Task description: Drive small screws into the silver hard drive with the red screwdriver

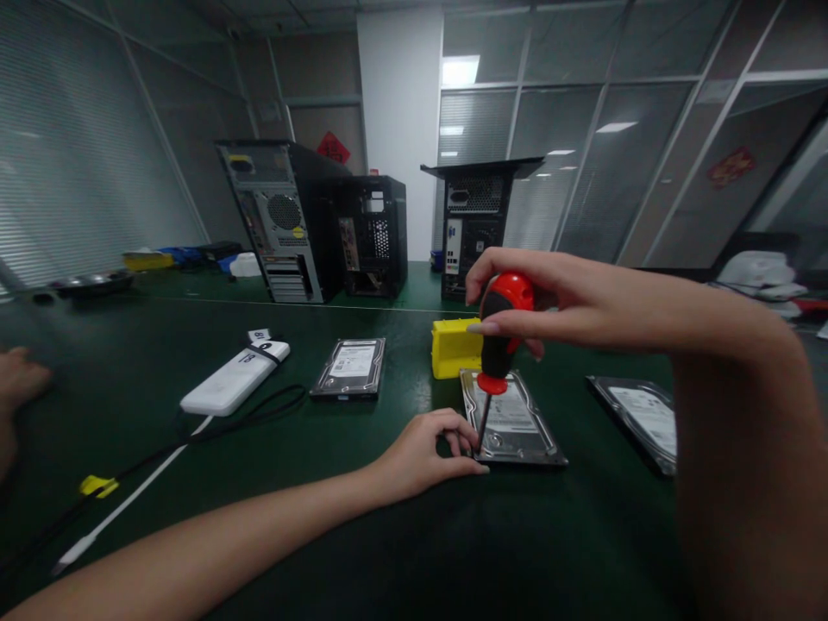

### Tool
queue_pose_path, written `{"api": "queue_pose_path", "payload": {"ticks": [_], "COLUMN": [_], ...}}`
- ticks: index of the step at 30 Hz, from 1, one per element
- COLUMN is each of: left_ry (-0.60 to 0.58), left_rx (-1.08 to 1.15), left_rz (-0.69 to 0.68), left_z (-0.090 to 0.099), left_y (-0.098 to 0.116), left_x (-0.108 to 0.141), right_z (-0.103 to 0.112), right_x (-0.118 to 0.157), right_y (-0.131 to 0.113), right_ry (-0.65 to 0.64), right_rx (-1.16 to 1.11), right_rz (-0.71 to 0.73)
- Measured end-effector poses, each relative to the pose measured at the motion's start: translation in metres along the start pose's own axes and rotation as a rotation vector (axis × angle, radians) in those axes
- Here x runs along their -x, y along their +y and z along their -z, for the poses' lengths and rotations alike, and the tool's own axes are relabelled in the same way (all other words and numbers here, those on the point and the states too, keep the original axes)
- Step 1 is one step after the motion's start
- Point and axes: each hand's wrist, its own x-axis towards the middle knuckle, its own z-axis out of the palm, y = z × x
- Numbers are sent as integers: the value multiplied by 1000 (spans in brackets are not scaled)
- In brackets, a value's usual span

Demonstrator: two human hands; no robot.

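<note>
A hard drive (523,424) lies flat on the green table, label side up. My left hand (435,450) grips its near left corner, thumb at the front edge and curled fingers along the side. My right hand (549,297) is closed around the red and black handle of a screwdriver (495,385). The shaft leans slightly and its tip rests at the drive's near left corner, beside my left fingers. Whether a screw sits under the tip is hidden. Directly behind the drive stands a yellow plastic block (453,347).
Other hard drives lie to the left (353,366) and right (640,418). A white power bank (236,379) with cables rests farther left. Computer cases (285,224) stand at the back, one more (475,224) behind my right hand. Another person's hand (22,379) shows at the left edge.
</note>
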Motion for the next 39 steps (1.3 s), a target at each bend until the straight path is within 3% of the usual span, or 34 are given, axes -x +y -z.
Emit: {"api": "queue_pose_path", "payload": {"ticks": [22, 39], "left_ry": [3, -5], "left_rx": [34, 2], "left_rz": [-14, -8], "left_z": [0, 0], "left_y": [-3, -2], "left_x": [0, -1], "right_z": [1, 1], "right_x": [3, 4], "right_y": [-1, 2], "right_ry": [-32, -10], "right_rx": [-9, 17], "right_rz": [-114, -19]}}
